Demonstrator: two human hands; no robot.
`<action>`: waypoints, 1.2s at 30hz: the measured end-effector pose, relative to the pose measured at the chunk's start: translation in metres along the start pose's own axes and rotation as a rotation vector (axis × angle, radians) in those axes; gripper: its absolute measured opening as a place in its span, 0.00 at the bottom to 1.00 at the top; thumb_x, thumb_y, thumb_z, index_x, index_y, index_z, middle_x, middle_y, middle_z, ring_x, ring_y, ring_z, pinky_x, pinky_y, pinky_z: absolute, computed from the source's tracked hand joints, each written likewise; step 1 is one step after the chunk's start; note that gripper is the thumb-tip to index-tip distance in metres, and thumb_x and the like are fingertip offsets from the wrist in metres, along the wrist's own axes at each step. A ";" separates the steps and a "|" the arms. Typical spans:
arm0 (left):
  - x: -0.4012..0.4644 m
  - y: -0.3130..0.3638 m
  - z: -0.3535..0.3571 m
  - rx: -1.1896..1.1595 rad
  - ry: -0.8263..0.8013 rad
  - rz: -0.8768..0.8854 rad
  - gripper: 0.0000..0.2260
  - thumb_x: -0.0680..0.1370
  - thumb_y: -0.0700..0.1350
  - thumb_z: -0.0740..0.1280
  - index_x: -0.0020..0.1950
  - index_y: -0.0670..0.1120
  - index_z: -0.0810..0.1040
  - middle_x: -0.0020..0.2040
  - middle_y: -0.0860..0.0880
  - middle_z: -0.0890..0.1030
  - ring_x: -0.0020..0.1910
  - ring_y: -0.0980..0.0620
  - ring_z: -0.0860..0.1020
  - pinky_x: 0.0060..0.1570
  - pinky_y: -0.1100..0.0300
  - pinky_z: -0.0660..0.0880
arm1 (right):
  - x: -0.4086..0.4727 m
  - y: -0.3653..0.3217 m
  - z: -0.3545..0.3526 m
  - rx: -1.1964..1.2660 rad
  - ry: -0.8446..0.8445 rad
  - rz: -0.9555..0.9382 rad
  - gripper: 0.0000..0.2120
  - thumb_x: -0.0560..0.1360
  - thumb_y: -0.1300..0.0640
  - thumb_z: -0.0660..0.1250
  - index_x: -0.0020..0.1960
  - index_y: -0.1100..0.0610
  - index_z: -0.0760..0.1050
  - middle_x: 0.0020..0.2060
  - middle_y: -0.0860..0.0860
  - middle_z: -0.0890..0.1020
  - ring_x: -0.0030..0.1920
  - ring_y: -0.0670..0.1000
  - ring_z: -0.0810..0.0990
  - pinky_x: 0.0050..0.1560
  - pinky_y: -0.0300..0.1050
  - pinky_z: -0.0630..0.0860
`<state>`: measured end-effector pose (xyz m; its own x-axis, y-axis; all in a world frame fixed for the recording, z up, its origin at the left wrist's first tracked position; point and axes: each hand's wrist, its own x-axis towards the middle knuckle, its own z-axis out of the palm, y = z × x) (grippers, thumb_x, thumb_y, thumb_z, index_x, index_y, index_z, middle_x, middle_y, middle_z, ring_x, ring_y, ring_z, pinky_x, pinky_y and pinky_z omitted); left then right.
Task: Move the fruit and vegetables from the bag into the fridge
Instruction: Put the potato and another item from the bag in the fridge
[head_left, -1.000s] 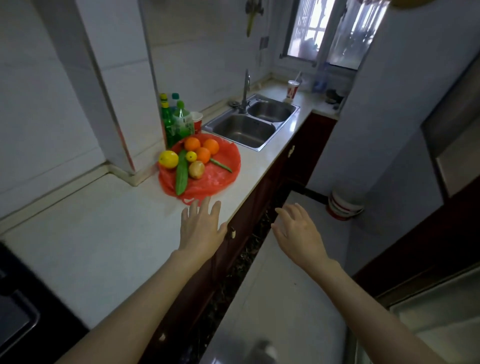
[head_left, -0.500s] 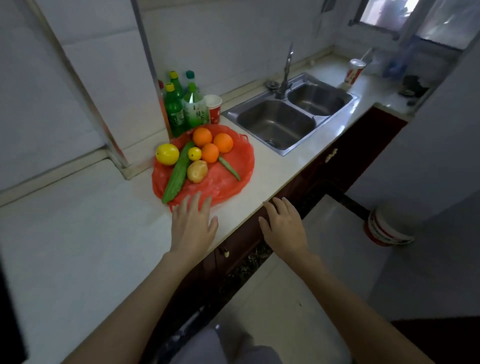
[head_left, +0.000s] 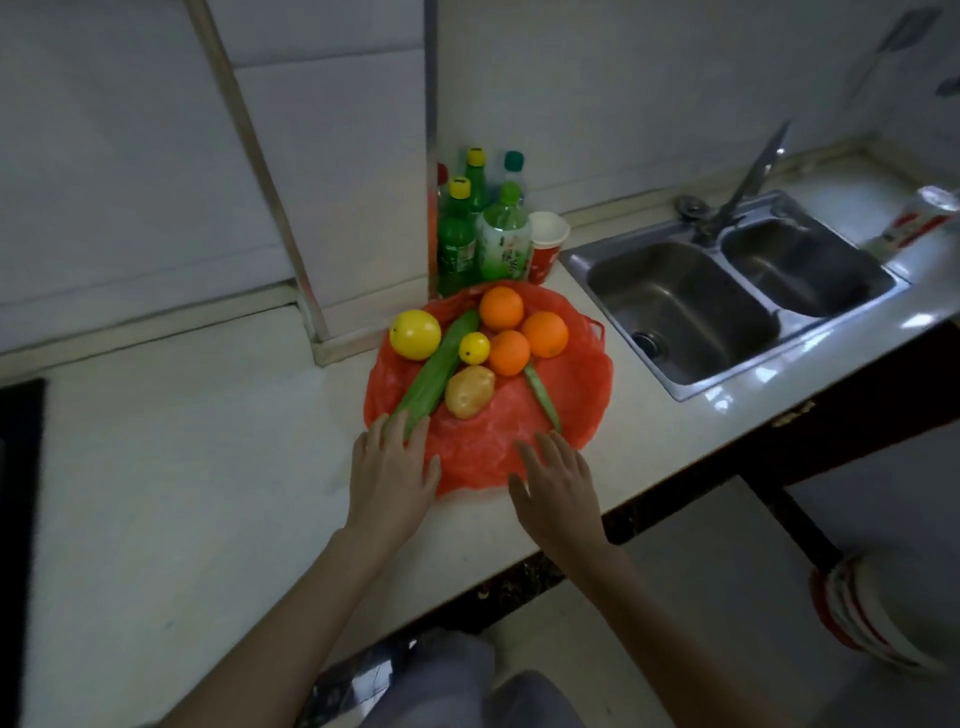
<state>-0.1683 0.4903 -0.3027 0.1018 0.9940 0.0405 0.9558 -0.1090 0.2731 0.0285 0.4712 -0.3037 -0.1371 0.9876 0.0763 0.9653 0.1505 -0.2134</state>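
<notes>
A red plastic bag lies flat on the white counter with produce on it: three oranges, a large lemon, a small lemon, a potato, a long cucumber and a thin green pod. My left hand hovers flat at the bag's near left edge, fingertips by the cucumber's end. My right hand is spread over the bag's near right edge, close to the pod's tip. Neither hand holds anything. No fridge is in view.
Several green bottles and a red paper cup stand behind the bag against a tiled pillar. A double steel sink with a tap is to the right. A stove edge is at far left, a bucket on the floor.
Both hands have moved forward to the bag's near edge; the right hand came up from beyond the counter edge onto the counter. The view has turned down and closer to the bag.
</notes>
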 end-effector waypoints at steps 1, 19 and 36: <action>0.006 -0.001 0.002 -0.001 0.001 -0.014 0.25 0.74 0.54 0.52 0.65 0.43 0.72 0.64 0.40 0.74 0.62 0.38 0.72 0.58 0.43 0.72 | 0.009 0.001 0.003 0.005 0.001 -0.019 0.19 0.72 0.53 0.68 0.62 0.58 0.74 0.58 0.60 0.78 0.61 0.62 0.75 0.59 0.59 0.74; 0.064 0.054 0.041 0.013 -0.038 -0.226 0.23 0.74 0.51 0.54 0.65 0.43 0.72 0.62 0.40 0.74 0.61 0.37 0.73 0.59 0.41 0.72 | 0.138 0.082 0.053 0.067 -0.227 -0.186 0.27 0.74 0.56 0.65 0.70 0.60 0.64 0.69 0.62 0.67 0.70 0.62 0.64 0.64 0.58 0.70; 0.045 0.080 0.068 0.086 0.039 -0.317 0.24 0.72 0.45 0.69 0.67 0.44 0.71 0.64 0.41 0.73 0.63 0.39 0.72 0.58 0.43 0.72 | 0.159 0.112 0.067 0.274 -0.234 0.120 0.12 0.72 0.63 0.64 0.56 0.60 0.72 0.50 0.57 0.78 0.51 0.59 0.76 0.49 0.52 0.73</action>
<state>-0.0688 0.5275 -0.3446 -0.2133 0.9770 0.0035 0.9582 0.2085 0.1961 0.0999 0.6481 -0.3804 -0.1042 0.9777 -0.1825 0.8865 0.0080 -0.4628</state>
